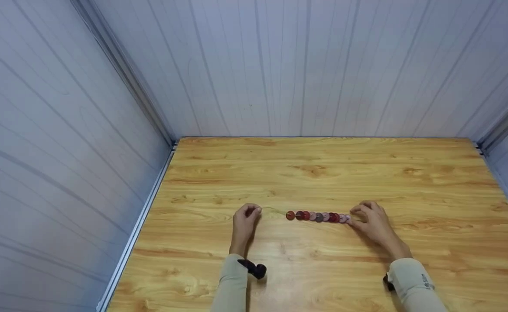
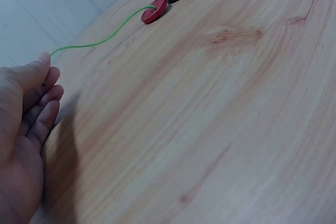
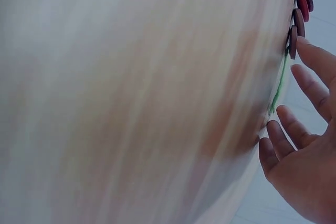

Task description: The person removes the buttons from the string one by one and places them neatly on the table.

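A row of several round buttons (image 1: 319, 217) in red, dark red, pink and grey lies on the table, overlapping, threaded on a green string (image 2: 107, 40). My left hand (image 1: 243, 221) pinches the string's left end between thumb and fingertip. From there the string runs slack to a red button (image 2: 154, 11) that sits slightly apart from the others. At the row's right end is my right hand (image 1: 376, 223), its fingers spread and its thumb against the last button (image 3: 293, 43). A short green string tail (image 3: 280, 85) comes out beyond that button, beside the right fingers.
The wooden table (image 1: 314, 173) meets a pale panelled wall (image 1: 280, 65) at the back and another wall (image 1: 54, 130) on the left. Black wrist mounts (image 1: 257, 271) show at both cuffs.
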A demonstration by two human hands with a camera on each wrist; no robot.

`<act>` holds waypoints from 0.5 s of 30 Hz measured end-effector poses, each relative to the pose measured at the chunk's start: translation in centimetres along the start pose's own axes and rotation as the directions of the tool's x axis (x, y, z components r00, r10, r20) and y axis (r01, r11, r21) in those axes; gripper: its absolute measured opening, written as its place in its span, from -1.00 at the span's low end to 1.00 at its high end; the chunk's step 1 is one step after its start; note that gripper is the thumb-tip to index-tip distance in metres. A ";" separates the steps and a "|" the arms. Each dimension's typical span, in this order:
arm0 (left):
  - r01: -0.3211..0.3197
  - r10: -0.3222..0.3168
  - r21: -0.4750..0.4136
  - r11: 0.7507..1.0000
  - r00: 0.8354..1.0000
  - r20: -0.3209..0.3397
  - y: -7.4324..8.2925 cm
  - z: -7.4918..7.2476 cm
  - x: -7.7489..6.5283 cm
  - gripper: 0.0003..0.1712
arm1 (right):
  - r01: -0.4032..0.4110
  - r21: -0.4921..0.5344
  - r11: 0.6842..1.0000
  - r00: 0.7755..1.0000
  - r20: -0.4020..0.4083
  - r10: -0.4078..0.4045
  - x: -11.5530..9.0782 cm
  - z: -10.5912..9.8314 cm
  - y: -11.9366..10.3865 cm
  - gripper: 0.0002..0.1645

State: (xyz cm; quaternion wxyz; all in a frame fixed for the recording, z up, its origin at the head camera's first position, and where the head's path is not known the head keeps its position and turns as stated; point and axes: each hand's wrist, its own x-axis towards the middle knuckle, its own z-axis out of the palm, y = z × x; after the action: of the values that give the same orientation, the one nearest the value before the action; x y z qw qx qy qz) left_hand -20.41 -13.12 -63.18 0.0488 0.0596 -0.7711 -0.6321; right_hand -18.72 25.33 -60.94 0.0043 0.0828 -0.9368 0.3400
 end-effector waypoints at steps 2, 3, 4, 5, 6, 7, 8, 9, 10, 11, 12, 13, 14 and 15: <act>0.005 -0.005 0.006 1.000 1.000 -0.010 0.0 0.0 0.1 -0.82 | -0.001 -0.007 1.000 1.000 0.014 0.001 0.1 0.1 -0.1 -0.65; 0.010 -0.010 0.003 1.000 1.000 -0.012 0.1 0.0 0.1 -0.81 | -0.001 -0.011 1.000 1.000 0.022 0.002 0.1 0.1 -0.2 -0.65; 0.015 -0.015 0.003 1.000 1.000 -0.014 0.1 0.0 0.1 -0.82 | -0.004 -0.015 1.000 1.000 0.029 0.004 0.2 0.1 -0.2 -0.65; 0.020 -0.020 0.004 1.000 1.000 -0.014 0.3 0.0 0.0 -0.82 | -0.005 -0.019 1.000 0.999 0.035 0.005 0.2 0.1 -0.3 -0.66; 0.017 -0.017 0.010 1.000 1.000 -0.011 0.7 0.0 -0.1 -0.82 | -0.006 -0.022 1.000 0.999 0.040 0.007 0.2 0.1 -0.4 -0.66; 0.016 -0.016 0.011 1.000 1.000 -0.007 1.2 -0.1 -0.4 -0.82 | -0.007 -0.024 1.000 0.999 0.044 0.008 0.2 0.2 -0.4 -0.67; 0.016 -0.016 0.011 1.000 1.000 -0.003 1.6 -0.2 -0.5 -0.82 | -0.008 -0.023 1.000 0.999 0.047 0.009 0.2 0.2 -0.4 -0.68; 0.015 -0.015 0.010 1.000 1.000 0.001 2.1 -0.3 -0.7 -0.82 | -0.008 -0.024 1.000 0.999 0.049 0.009 0.3 0.2 -0.5 -0.70; 0.015 -0.015 0.012 1.000 1.000 0.005 2.6 -0.4 -0.9 -0.82 | -0.006 -0.027 1.000 0.999 0.050 0.008 0.3 0.2 -0.5 -0.71; 0.008 -0.008 0.016 1.000 1.000 0.005 3.1 -0.4 -1.1 -0.82 | -0.004 -0.030 1.000 0.999 0.050 0.005 0.3 0.2 -0.6 -0.72; -0.001 0.001 0.017 1.000 1.000 0.006 3.4 -0.5 -1.2 -0.82 | 0.000 -0.032 0.999 0.999 0.048 0.001 0.3 0.2 -0.6 -0.73; -0.004 0.004 0.011 1.000 1.000 0.005 3.5 -0.5 -1.2 -0.82 | 0.005 -0.036 0.999 0.999 0.045 -0.004 0.3 0.2 -0.6 -0.74; -0.009 0.009 0.007 1.000 1.000 0.003 3.4 -0.5 -1.2 -0.82 | 0.012 -0.040 0.999 0.999 0.042 -0.010 0.3 0.2 -0.7 -0.74; -0.012 0.012 0.003 1.000 1.000 0.001 3.5 -0.5 -1.2 -0.82 | 0.018 -0.045 0.999 0.999 0.038 -0.017 0.3 0.3 -0.7 -0.75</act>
State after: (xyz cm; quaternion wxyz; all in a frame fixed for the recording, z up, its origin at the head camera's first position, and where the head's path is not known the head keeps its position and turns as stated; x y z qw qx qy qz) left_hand -19.22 -12.78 -59.63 0.0519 0.0548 -0.7723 -0.6308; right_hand -18.87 24.63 -60.71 -0.0083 0.0973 -0.9433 0.3172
